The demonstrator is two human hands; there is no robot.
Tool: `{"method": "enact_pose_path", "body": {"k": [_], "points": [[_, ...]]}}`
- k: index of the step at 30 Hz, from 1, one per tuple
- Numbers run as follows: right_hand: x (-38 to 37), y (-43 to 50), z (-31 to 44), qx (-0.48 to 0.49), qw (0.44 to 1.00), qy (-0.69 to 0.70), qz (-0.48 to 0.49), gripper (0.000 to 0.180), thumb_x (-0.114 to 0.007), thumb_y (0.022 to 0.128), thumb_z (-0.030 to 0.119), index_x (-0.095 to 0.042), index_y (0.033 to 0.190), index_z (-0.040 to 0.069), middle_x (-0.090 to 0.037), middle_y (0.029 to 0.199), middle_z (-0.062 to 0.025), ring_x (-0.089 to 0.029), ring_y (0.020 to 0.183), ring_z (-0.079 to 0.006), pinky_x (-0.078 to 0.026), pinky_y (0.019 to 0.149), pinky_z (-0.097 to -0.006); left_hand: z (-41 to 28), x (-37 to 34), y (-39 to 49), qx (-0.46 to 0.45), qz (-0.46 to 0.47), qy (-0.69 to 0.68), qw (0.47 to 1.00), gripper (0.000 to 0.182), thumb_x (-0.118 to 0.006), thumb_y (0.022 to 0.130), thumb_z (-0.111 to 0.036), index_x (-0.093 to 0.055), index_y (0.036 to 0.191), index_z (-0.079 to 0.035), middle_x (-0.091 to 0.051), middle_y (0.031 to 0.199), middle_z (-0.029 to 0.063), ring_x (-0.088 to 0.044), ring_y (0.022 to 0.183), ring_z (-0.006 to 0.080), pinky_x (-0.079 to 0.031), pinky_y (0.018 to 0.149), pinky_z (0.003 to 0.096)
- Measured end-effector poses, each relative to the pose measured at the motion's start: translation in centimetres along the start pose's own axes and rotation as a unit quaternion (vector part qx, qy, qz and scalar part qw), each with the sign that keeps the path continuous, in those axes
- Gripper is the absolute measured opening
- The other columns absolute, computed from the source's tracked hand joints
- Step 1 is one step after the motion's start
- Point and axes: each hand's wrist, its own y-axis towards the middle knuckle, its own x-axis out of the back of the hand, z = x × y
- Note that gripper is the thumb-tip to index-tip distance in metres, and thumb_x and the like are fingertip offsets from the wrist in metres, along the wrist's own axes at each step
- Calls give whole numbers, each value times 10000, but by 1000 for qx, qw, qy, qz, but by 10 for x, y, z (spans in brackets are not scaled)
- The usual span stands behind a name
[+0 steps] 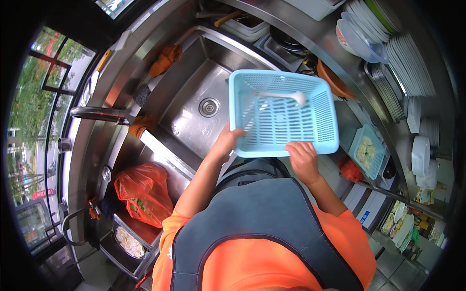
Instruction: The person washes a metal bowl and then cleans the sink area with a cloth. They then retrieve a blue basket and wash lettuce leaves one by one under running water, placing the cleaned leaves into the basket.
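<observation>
A light blue slotted plastic basket point(284, 150) is held out before me over the right edge of a stainless steel sink point(185, 103). On its bottom lies a white spoon or ladle point(284, 95). My left hand point(227, 142) grips the basket's near left corner, thumb over the rim. The near long side is held by my right hand point(303, 158), its fingers curled over the rim. To the left of my left arm, a red plastic bag point(145, 192) with something green inside sits in the neighbouring sink.
A curved faucet point(100, 112) reaches over the sink's left side, beside orange cloths point(165, 60). Stacked plates point(407, 67) fill the shelf at right. Below it stands another blue basket point(380, 156) with pale food. At lower left is a bowl of pale food point(129, 242).
</observation>
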Motion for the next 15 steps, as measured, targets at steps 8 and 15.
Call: {"method": "enact_pose_path", "body": {"k": [8, 15], "points": [[-33, 64, -71, -192, 981, -2, 13, 467, -621, 946, 177, -487, 1364, 18, -519, 1364, -195, -630, 1118, -370, -549, 875, -439, 9, -12, -7, -30, -45, 86, 995, 790, -576, 805, -89, -277, 1533, -21, -517, 1390, 220, -509, 1262, 312, -383, 1076, 379], [-71, 105, -103, -90, 986, -132, -43, 308, -656, 809, 27, -589, 1109, 39, -604, 1012, -115, -668, 841, -298, -559, 724, -428, -15, -20, -24, -79, -107, 222, 966, 800, -605, 803, -106, -290, 1536, -50, -540, 1377, 262, -515, 1300, 343, -381, 1090, 383]]}}
